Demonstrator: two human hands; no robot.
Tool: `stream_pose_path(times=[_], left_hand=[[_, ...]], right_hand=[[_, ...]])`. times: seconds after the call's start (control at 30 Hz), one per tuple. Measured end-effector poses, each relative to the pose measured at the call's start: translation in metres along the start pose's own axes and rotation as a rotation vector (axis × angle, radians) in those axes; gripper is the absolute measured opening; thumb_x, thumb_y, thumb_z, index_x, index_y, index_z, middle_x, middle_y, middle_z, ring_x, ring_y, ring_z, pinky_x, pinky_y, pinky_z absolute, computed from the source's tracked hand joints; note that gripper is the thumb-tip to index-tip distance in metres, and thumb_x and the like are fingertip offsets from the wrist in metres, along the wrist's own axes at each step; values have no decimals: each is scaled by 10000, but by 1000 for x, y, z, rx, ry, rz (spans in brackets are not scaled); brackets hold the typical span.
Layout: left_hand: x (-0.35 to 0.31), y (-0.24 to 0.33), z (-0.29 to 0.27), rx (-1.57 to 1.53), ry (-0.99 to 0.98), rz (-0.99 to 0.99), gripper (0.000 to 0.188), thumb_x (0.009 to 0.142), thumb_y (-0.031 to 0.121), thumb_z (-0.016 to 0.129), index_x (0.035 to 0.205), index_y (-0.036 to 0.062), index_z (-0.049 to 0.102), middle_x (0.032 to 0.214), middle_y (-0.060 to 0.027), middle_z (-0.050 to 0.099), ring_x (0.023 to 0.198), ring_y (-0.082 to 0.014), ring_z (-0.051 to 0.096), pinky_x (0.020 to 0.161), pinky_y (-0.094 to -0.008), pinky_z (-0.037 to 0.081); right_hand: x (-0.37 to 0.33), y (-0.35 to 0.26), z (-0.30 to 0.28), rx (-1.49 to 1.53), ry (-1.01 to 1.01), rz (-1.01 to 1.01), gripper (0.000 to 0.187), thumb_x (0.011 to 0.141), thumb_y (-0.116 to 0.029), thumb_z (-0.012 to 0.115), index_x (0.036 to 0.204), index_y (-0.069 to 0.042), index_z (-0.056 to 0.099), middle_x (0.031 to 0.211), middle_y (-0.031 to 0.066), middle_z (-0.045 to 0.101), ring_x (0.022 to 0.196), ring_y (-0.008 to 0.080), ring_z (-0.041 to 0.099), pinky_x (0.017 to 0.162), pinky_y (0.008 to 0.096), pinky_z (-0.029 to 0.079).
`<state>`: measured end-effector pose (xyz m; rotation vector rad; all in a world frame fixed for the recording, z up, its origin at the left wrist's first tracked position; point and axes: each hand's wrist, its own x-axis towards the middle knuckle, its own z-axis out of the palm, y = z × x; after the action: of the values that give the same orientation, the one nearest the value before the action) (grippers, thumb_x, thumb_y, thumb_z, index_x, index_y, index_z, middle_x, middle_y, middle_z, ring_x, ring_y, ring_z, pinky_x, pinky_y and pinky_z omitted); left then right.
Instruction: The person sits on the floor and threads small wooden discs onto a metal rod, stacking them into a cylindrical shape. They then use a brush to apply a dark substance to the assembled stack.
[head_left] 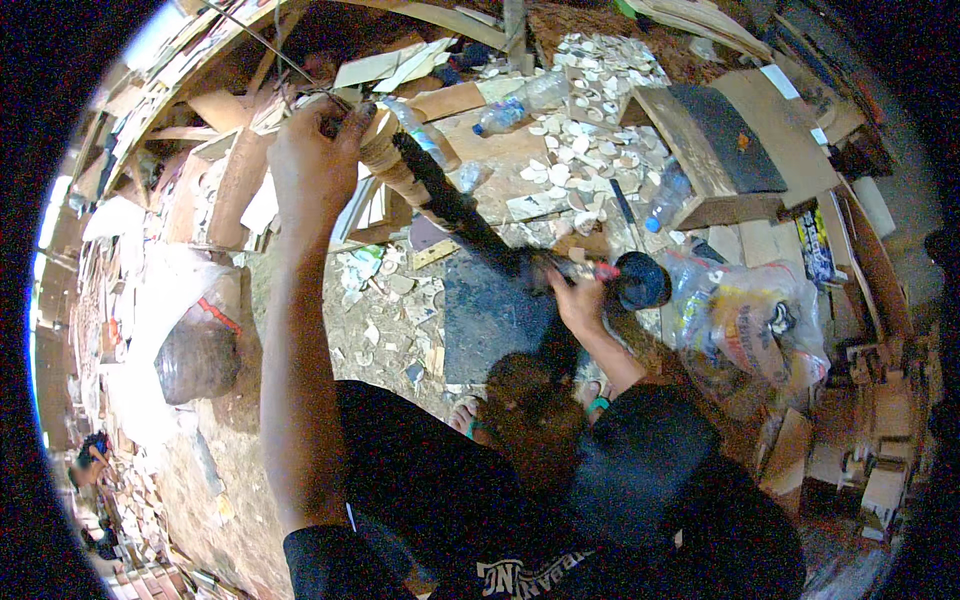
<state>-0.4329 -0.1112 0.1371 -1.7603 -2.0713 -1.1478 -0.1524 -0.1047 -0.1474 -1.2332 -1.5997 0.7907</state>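
A long rounded piece (393,170) slants down from upper left to the middle, with pale wood-coloured bands showing along its upper end. Wet-looking black covers much of its side and its lower length. My left hand (318,150) is closed on the upper end, where a thin rod (262,42) runs up past it. At the lower end, my right hand (578,300) is closed round a tool with a red end (606,271); motion blur hides its working part. Just right of that hand stands a round black container (642,281).
Under the piece lies a dark flat board (495,325). Pale broken chips (585,150) cover the ground beyond, with plastic bottles (500,117) among them. At right are a wooden box (690,150) and a printed plastic bag (755,320). A grey sack-like bundle (200,355) lies left.
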Motion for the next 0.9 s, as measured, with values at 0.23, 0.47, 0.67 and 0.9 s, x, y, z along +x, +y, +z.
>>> stream_pose_path(times=[0.23,0.47,0.67,0.9], left_hand=[[-1,-10,0,114,11,-74,302,839,293,662,795,-6,672,696,-167,654,631,-303,644,589,-401,466],[-5,-36,0,137,39,-71,301,838,286,668,796,-12,677,709,-178,660,652,-317,654,624,-410,481],[2,-35,10,138,67,-49,302,834,290,675,812,-12,676,732,-182,666,660,-309,657,627,-416,474],[2,-66,4,171,43,-126,316,846,310,657,830,-5,667,766,-167,671,710,-308,656,648,-409,477]], right_hand=[[22,-18,20,263,-27,83,262,828,-225,720,935,0,638,825,42,655,751,130,607,606,317,478],[-36,50,3,-127,-46,193,224,839,-212,695,961,-25,687,881,98,695,816,199,645,756,340,485],[-3,12,33,235,-112,-68,252,867,-199,665,1038,-13,656,930,95,701,851,166,653,757,316,497],[-57,47,-18,-133,-110,359,302,845,-253,687,1035,-19,658,892,93,699,795,196,654,733,331,492]])
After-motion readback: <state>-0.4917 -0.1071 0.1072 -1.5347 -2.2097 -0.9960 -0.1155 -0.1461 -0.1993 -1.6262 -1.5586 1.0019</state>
